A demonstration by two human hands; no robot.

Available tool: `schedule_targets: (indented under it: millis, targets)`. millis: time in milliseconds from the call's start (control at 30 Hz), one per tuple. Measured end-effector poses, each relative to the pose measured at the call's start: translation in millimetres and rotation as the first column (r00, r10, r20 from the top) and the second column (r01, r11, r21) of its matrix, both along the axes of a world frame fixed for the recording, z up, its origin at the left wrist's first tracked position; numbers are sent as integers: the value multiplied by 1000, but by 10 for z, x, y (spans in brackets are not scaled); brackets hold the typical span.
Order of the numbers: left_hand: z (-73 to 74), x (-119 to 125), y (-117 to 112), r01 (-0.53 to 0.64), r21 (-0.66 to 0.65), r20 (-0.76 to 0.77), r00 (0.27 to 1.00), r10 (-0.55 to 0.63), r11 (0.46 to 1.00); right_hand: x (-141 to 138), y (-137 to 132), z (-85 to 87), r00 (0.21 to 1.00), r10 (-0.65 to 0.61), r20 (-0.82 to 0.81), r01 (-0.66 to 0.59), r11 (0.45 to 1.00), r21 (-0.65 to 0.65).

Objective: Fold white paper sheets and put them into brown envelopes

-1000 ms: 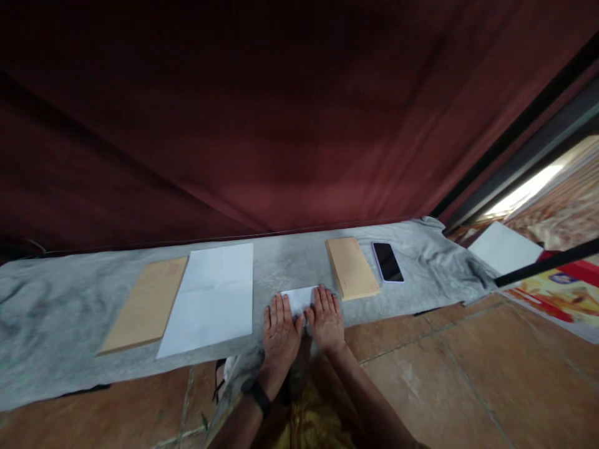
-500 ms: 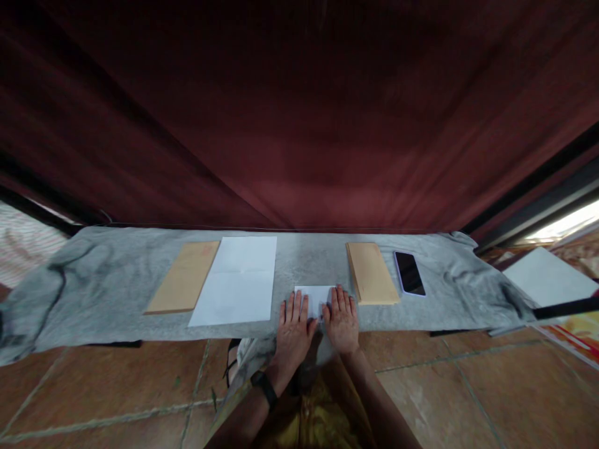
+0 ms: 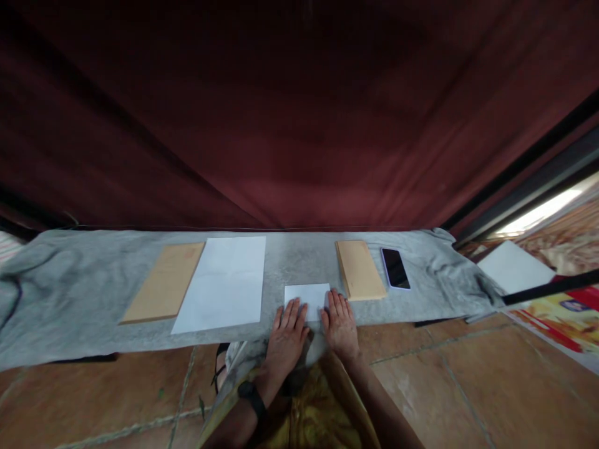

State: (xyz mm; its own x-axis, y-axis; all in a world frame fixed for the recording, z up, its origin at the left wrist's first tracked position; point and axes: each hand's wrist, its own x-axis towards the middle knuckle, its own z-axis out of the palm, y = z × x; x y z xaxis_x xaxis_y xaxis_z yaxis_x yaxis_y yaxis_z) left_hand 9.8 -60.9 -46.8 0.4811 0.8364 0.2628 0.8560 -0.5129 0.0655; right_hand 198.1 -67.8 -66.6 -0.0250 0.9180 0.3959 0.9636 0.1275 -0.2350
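Note:
A small folded sheet of white paper (image 3: 310,295) lies flat at the near edge of the grey cloth. My left hand (image 3: 286,337) rests palm down with its fingertips on the paper's near left part, fingers stretched out. My right hand (image 3: 341,325) lies flat along the paper's right edge, fingers extended and thumb towards the paper. The hands cover the paper's near corners. Left of them lies a larger white sheet (image 3: 224,284) with faint crease lines.
A brown envelope (image 3: 163,284) lies left of the large sheet. To the right are a stack of brown envelopes (image 3: 361,269) and a phone (image 3: 395,268). Grey cloth (image 3: 299,255) covers the narrow table. A dark red curtain (image 3: 299,156) hangs behind it.
My left hand has slid back towards me, uncovering more of the folded paper. My right hand remains at its right edge. The whole view has shifted slightly.

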Motion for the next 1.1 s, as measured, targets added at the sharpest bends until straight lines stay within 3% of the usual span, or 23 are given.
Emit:
schedule_targets:
  millis: [233, 367, 567, 733, 967, 1100]
  targets:
    - [-55, 28, 33, -12, -30, 14, 1000, 12, 999, 41, -299, -29, 998, 42, 47, -39, 998, -54]
    - [-72, 16, -2, -6, 5, -2, 1000, 6, 1000, 42, -334, 32, 999, 45, 19, -43, 996, -80]
    - [-65, 9, -26, 23, -5, 26, 999, -23, 1000, -139, 19, 237, 990, 113, -89, -123, 985, -122]
    - [-65, 7, -33, 35, -22, 18, 999, -35, 999, -328, 339, 274, 979, 175, -108, -191, 968, -161]
    - [-48, 9, -52, 23, 8, 15, 1000, -23, 1000, -188, 685, 326, 985, 135, -104, -154, 967, -203]
    - [-38, -18, -46, 42, 4, 10, 999, -42, 999, -149, 894, 450, 987, 78, -137, -120, 938, -326]
